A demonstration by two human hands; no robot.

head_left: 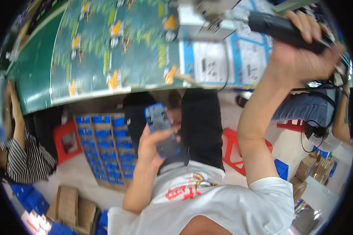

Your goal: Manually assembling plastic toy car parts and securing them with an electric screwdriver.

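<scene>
My right hand (298, 58) is raised at the far right and wrapped round a black electric screwdriver (276, 28), whose tip points left. Just left of that tip, a white block with a metal fixture (210, 23) stands on the workbench (37, 74). Lower down, before my lap, my left hand (148, 145) grips a flat device housing (159, 119) with a blue rim and a dark grey inside. The thumb lies across its middle. Motion blur hides the housing's fine detail.
A printed green mat (139, 51) and blue-and-white sheets (211, 58) cover the bench. Below stand stacked blue boxes (102, 145) and red stools (233, 150), (66, 143). One co-worker in a striped shirt (29, 160) is at left, another at right. Cardboard (70, 209) lies lower left.
</scene>
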